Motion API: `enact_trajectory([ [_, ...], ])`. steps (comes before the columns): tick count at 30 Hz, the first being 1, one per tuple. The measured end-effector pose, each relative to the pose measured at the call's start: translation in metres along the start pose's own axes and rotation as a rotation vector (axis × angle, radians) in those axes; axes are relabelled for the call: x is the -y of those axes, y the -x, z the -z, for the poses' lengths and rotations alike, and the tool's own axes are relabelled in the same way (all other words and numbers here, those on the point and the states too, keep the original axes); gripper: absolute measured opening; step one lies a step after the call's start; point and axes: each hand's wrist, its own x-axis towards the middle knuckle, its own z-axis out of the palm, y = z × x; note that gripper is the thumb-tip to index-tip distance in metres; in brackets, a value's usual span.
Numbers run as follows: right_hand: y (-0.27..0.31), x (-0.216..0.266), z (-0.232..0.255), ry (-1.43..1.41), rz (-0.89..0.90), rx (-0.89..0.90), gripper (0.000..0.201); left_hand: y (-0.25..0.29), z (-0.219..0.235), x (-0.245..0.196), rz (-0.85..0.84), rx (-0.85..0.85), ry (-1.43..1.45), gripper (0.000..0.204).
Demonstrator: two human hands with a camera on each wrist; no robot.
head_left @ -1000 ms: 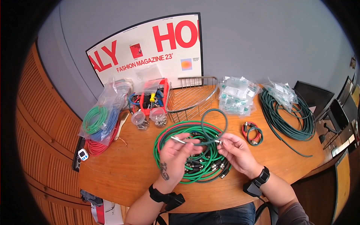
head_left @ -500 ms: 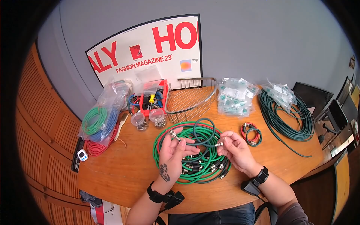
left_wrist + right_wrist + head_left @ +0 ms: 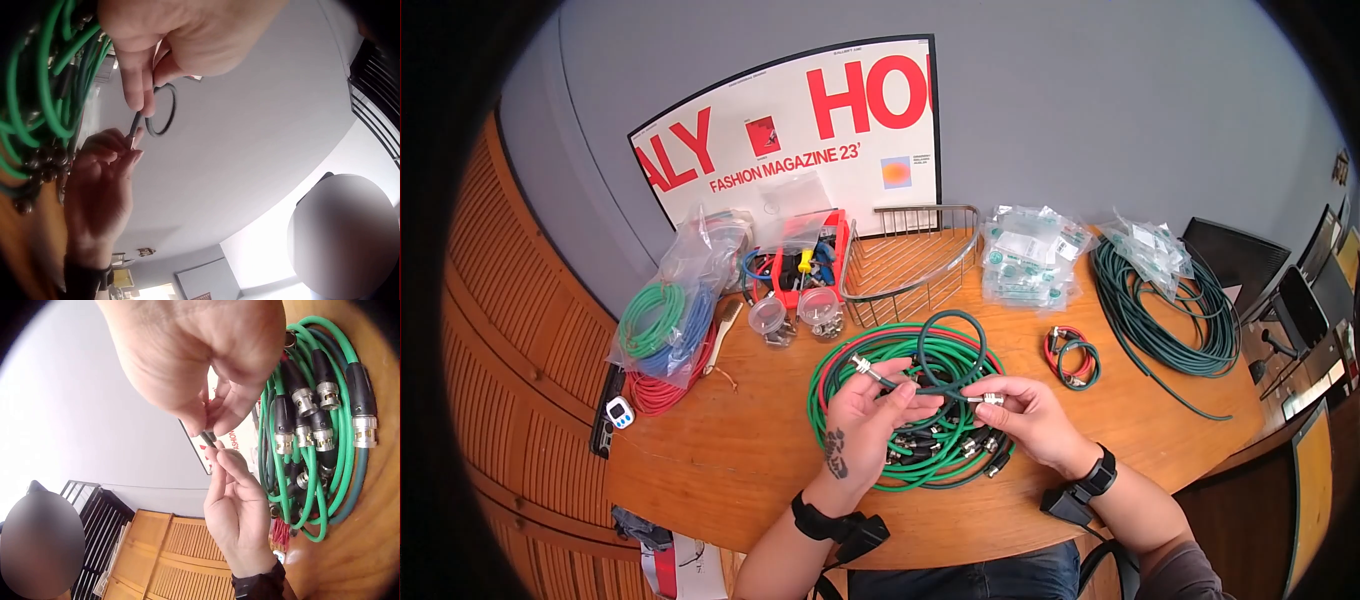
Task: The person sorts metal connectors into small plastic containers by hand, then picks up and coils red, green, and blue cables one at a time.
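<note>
A short dark green cable (image 3: pixel 952 314) stands in a raised loop between both hands, over the cable pile. My left hand (image 3: pixel 866 415) pinches it between thumb and fingers, with a silver BNC connector (image 3: pixel 861 364) sticking out past the fingers on the left. My right hand (image 3: pixel 1040 422) pinches the cable's other end at a second silver connector (image 3: pixel 988 400). In the left wrist view the loop (image 3: pixel 172 112) hangs beside the fingertips. Below lies a pile of green cables (image 3: pixel 351 337) with black boots and silver BNC connectors (image 3: pixel 365 430), plus some red and dark green.
A wire basket (image 3: pixel 910 262), a red bin (image 3: pixel 840 225) of tools and two small tubs (image 3: pixel 820 308) of metal parts stand behind. Bagged cables (image 3: pixel 655 320) lie left. Bagged parts (image 3: pixel 1030 255), a small red-and-green coil (image 3: pixel 1072 358) and a large dark green coil (image 3: pixel 1165 330) lie right.
The cable loop has come left and lower. My right hand has moved slightly down, and its connector now points right across the fingers. The left-hand connector shows more clearly, tipped up to the left.
</note>
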Motion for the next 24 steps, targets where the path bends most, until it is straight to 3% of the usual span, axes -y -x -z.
enact_trajectory([
  [6,-0.0008,-0.0005,-0.0023,0.111,0.082,0.088,0.024,0.0009,0.0033,-0.0004,0.026,0.061,-0.009,0.036],
  [15,-0.0024,-0.0029,0.0002,0.206,0.128,0.148,0.02,0.0021,0.0029,0.0014,-0.083,0.068,-0.083,0.042],
  [24,0.0016,0.0021,-0.0017,0.024,0.019,0.056,0.023,0.0026,0.0039,0.0052,-0.152,0.027,-0.159,0.04],
])
